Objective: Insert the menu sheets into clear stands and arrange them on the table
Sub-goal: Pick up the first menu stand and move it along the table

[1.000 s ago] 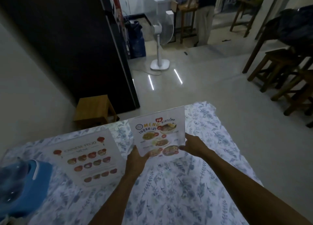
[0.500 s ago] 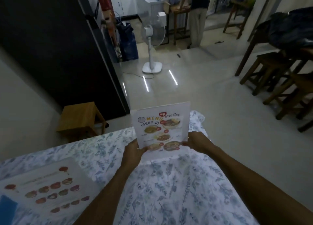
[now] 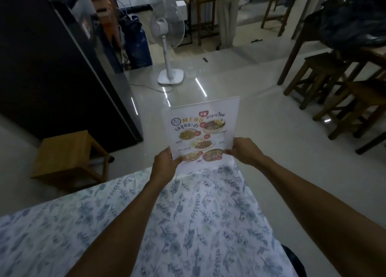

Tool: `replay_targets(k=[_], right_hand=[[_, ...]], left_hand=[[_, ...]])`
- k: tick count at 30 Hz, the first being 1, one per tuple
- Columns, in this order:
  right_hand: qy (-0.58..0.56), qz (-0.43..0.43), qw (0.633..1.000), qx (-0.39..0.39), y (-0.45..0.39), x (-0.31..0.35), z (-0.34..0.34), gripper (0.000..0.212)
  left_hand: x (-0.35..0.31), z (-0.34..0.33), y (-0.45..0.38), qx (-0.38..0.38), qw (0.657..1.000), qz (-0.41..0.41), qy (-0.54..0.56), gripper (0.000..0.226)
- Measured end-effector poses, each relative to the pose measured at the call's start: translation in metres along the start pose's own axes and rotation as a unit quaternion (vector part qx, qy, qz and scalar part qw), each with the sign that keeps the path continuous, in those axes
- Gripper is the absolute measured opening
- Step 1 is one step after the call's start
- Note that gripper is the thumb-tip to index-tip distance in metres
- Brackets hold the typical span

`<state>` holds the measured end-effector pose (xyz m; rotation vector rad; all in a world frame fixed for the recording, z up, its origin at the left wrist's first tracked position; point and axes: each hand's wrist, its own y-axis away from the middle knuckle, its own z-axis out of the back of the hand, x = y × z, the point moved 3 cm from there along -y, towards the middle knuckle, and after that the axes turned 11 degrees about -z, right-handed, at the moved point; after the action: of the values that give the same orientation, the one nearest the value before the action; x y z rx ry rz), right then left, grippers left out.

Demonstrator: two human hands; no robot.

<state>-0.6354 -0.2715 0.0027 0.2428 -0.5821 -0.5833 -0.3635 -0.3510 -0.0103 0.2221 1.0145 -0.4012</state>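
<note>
Menu stand (image 3: 202, 130) upright at the table's (image 3: 208, 224) far corner, base at the edge. Left hand (image 3: 165, 164) and right hand (image 3: 244, 151) pinch its lower corners. Bare floor (image 3: 261, 120) beyond.

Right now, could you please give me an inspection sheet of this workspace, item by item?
Surface: table covered by a floral cloth; bare in the part shown.
Job's things: one menu stand with a Thai food sheet, upright at the table's far corner.
Clutter: nothing seen on the table.
Grippers: left hand grips the stand's lower left corner; right hand grips its lower right corner.
Cables: thin cord on the floor by the fan's base.
Surroundings: white pedestal fan, dark cabinet, light wooden stool, dark stools to the right, a person standing in the background.
</note>
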Motion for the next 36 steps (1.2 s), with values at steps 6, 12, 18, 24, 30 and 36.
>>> replay_targets(k=[6, 12, 18, 24, 30, 36], right_hand=[[-0.02, 0.004, 1.0, -0.004, -0.031, -0.001, -0.02, 0.05], [-0.013, 0.027, 1.0, -0.007, -0.037, -0.004, -0.024, 0.049], [-0.019, 0.037, 0.999, -0.007, -0.035, -0.001, -0.022, 0.053], [-0.033, 0.024, 0.999, -0.014, -0.031, 0.002, -0.022, 0.051], [-0.013, -0.009, 1.0, -0.013, -0.031, 0.002, -0.025, 0.045], [-0.025, -0.049, 0.998, 0.003, -0.026, 0.004, -0.028, 0.051]], left_hand=[[0.021, -0.009, -0.013, -0.025, 0.999, 0.026, -0.014, 0.036], [0.031, -0.01, -0.014, -0.034, 0.998, 0.029, -0.046, 0.033], [0.021, -0.009, -0.012, -0.045, 0.998, 0.006, -0.043, 0.038], [0.022, -0.009, -0.01, -0.056, 0.997, 0.012, -0.05, 0.04], [0.02, -0.01, -0.011, -0.047, 0.997, 0.027, -0.049, 0.041], [0.012, -0.004, -0.009, -0.034, 0.997, 0.051, -0.043, 0.049]])
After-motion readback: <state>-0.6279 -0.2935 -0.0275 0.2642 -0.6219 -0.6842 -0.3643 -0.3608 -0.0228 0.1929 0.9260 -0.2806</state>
